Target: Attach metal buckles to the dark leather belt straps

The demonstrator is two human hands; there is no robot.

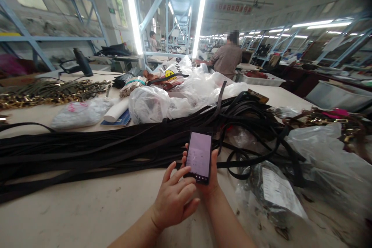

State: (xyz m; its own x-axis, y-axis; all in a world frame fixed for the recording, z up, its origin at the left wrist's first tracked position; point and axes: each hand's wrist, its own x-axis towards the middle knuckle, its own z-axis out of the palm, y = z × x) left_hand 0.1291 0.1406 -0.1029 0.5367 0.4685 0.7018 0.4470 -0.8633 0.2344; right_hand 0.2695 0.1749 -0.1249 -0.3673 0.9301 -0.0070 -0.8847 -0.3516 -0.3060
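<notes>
My right hand is wrapped round a smartphone, its thumb along the right edge and fingertips showing at the left edge. The phone tilts slightly, its lit screen pale pinkish and too blurred to read. My left hand has its fingers apart, with nothing in them. One of its fingertips is over the lower left of the screen; whether it touches the glass I cannot tell. Behind the phone, a thick bundle of long black straps stretches across the table.
Clear plastic bags are heaped beyond the straps. On the right lie a bag with a white label and metal-fitted pieces. Left are more straps with brassy hardware and a white roll. Another person is farther back.
</notes>
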